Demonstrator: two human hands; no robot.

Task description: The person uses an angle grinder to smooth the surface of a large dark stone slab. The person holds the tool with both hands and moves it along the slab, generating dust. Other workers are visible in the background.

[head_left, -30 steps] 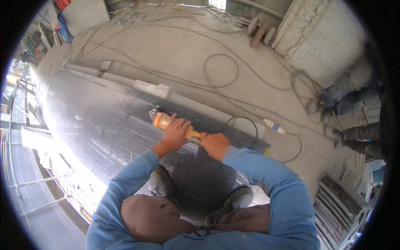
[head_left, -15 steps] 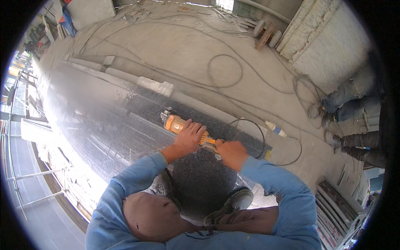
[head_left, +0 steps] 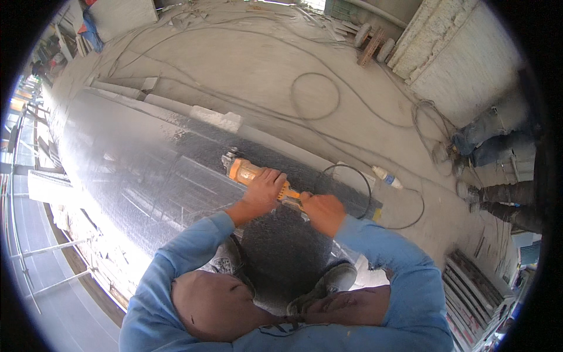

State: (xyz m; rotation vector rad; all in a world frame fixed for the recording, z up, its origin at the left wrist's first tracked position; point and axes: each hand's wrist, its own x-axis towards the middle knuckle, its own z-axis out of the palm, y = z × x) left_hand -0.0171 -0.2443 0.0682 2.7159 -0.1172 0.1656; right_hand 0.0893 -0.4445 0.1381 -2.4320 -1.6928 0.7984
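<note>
At the dial's centre, an orange-bodied, hand-held power grinder (head_left: 245, 171) with a silvery metal head (head_left: 230, 158), aimed toward 10 o'clock over a long, dark grey, speckled stone slab (head_left: 202, 154). Closed around the grinder's body, fingers wrapped over the top: left hand (head_left: 267, 186). Closed around the narrower rear grip, toward 4 o'clock from there: right hand (head_left: 324, 212). Contact between head and stone: too small to tell. Near the right hand, toward 3 o'clock: a looped black cable (head_left: 370, 192); farther out, on the dusty beige floor (head_left: 252, 64), a white-and-blue cylindrical connector (head_left: 387, 177). Between 10 and 11 o'clock, along the slab's far edge: a rough white stone block (head_left: 216, 119). At 1 o'clock: a reddish-brown, two-wheeled metal trolley (head_left: 370, 48). At 3 o'clock, near the rim: denim-clad legs (head_left: 498, 141) of another person. At 5 and 7 o'clock: worn grey boots (head_left: 339, 278).
</note>
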